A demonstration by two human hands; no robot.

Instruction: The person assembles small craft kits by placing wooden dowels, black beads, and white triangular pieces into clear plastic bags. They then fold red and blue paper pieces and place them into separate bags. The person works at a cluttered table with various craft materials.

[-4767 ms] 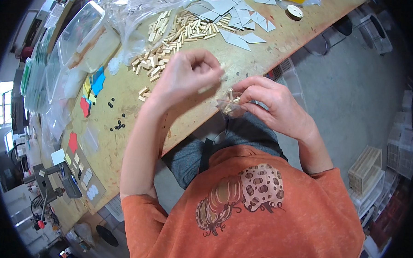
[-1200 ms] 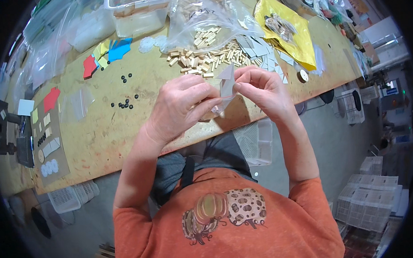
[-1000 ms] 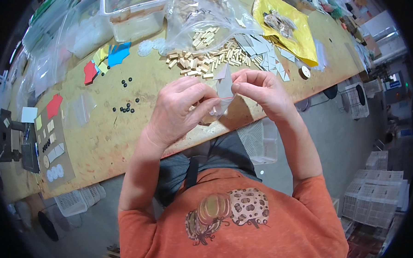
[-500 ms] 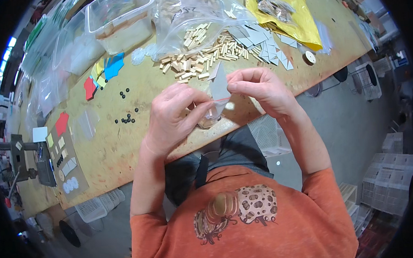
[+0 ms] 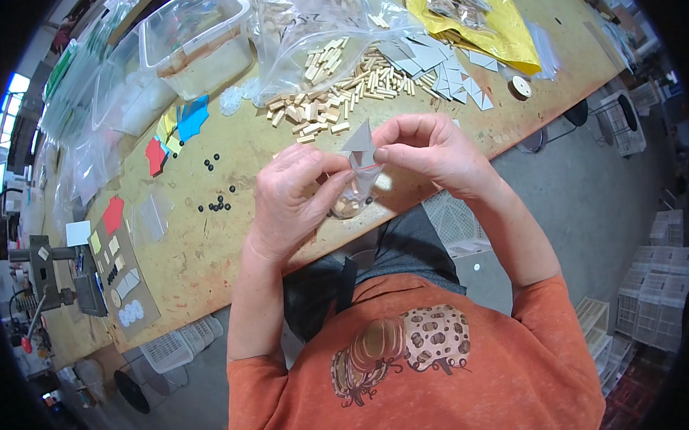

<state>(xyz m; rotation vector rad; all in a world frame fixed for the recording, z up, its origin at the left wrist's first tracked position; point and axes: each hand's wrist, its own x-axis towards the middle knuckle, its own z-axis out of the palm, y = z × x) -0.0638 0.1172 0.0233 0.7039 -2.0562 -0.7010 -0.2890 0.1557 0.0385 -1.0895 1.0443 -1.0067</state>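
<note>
We see two bare hands meeting above the near edge of the wooden worktop [image 5: 207, 244], and we take the small clear bag [image 5: 353, 195] between them as our landmark. The left hand [image 5: 290, 206] is just left of the bag, and its fingers [image 5: 324, 189] close narrowly on the side of the bag. The right hand [image 5: 434, 149] is just right of the bag and a little above it; its fingers [image 5: 384, 153] pinch the top of the bag together with a grey triangular piece [image 5: 357, 141], which stands up out of the bag mouth. Inside the lower part of the bag some small pale things are lying, but they are too small for us to name them.

Beyond the bag, further on the worktop, there is a heap of short wooden sticks [image 5: 339, 84], partly under a big clear plastic bag [image 5: 313, 24]. To the right of this heap lie more grey triangles [image 5: 446, 68], then a yellow bag [image 5: 482, 17], and a small round wooden disc [image 5: 519, 88] near the worktop edge. To the left of the small bag some little black beads [image 5: 217, 204] are scattered, well apart from the hands. Further left and beyond are coloured flat shapes [image 5: 175, 130] in red, blue and yellow, and behind them a clear plastic box [image 5: 198, 37]. Far to the left a brown card [image 5: 124, 278] with small pale pieces lies near the worktop edge.

Below the bag we see the orange shirt [image 5: 412, 366] of the person
</note>
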